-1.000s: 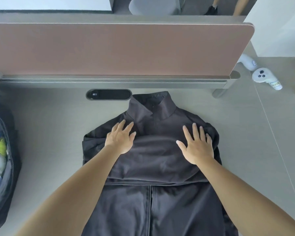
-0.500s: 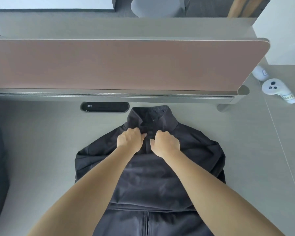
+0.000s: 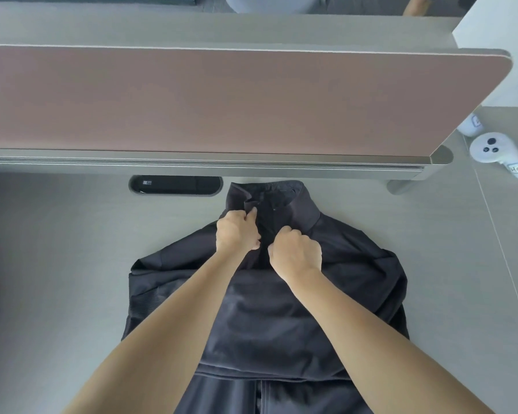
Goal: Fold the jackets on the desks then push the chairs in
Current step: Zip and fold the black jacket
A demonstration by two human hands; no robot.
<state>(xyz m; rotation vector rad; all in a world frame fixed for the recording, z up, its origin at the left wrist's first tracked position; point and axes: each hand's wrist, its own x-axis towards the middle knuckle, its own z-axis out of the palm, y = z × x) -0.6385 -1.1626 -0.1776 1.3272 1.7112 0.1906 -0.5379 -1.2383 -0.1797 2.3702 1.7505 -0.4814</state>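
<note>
A dark grey jacket (image 3: 353, 282) lies flat on the grey desk (image 3: 57, 264), collar toward the divider, its sleeves folded across the chest. My left hand (image 3: 237, 231) pinches the left side of the collar near the zip. Just right of it, my right hand (image 3: 295, 252) is curled and grips the fabric at the base of the collar. Both forearms reach over the jacket's body and hide part of it. No chair is in view.
A brown divider panel (image 3: 222, 100) runs across the back of the desk. A black cable slot (image 3: 175, 185) sits left of the collar. Two white controllers (image 3: 500, 153) lie at the right. A person's leg (image 3: 416, 6) shows at the top.
My hands left the jacket's shoulders, where they lay flat, came together at the collar and now grip it. The left hand has moved a little higher up the collar.
</note>
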